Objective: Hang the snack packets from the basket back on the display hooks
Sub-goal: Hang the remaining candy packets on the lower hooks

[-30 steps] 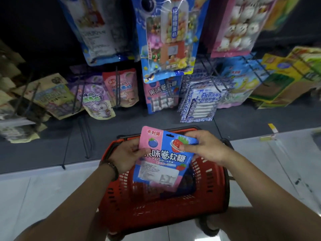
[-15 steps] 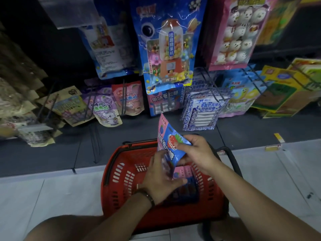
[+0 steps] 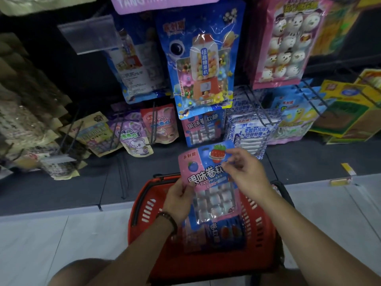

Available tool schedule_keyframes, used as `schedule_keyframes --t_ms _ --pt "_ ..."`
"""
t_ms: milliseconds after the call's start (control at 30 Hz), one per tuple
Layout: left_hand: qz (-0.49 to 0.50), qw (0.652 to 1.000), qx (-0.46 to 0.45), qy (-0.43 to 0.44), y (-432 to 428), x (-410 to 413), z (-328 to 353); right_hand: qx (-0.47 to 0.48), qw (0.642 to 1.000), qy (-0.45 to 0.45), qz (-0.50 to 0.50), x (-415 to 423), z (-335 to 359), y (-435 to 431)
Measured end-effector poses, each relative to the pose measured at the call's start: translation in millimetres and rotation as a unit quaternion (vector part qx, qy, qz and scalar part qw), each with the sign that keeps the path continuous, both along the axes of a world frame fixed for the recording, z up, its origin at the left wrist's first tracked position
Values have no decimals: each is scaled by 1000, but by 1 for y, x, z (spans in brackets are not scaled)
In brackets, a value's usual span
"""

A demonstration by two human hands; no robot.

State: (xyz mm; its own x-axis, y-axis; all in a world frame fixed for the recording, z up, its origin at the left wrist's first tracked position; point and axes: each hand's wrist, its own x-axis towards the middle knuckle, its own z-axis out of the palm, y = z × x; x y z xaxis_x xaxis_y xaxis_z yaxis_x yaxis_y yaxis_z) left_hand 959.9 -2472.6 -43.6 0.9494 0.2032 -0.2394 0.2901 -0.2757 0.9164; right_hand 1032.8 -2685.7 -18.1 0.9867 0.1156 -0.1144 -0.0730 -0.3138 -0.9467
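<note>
Hooks: bare-looking wire hooks (image 3: 124, 178) jutted from the low left of the display. Further right, matching hung packets (image 3: 203, 129) already filled a peg, so the job looked under way, not finished.
Basket: the red shopping basket (image 3: 142, 205) sat on pale floor tiles below the rack. At least two spare packets (image 3: 224, 232) lay inside, yet to be hung.
Left hand: the left hand (image 3: 179, 200), a beaded bracelet at its wrist, pinched the held packet's lower left edge between thumb and fingers.
Packet: the pink-and-blue candy packet (image 3: 206, 174) was held upright above the basket, short of the display and not yet on any hook. Its front showed a blueberry, a strawberry and bold white characters. A clear window below revealed rows of pale wrapped sweets. It looked flat, glossy and floppy, and its hang hole could not be made out.
Right hand: the right hand (image 3: 245, 172) pinched the packet's top right corner beside the strawberry with its fingertips.
</note>
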Motion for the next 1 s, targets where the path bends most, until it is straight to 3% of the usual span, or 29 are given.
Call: schedule_keyframes --t_ms 67,233,600,1000 --pt "-2 1000 -15 19 6 14 -1 -93 995 -20 -21 9 -5 -8" --pt "-1 997 -54 63 16 52 3 -3 999 24 40 13 -5 -4" --pt "-2 989 -107 104 21 105 -28 -48 999 18 16 41 -23 13" --pt "23 993 -64 100 27 170 -33 -67 997 47 14 74 -28 39"
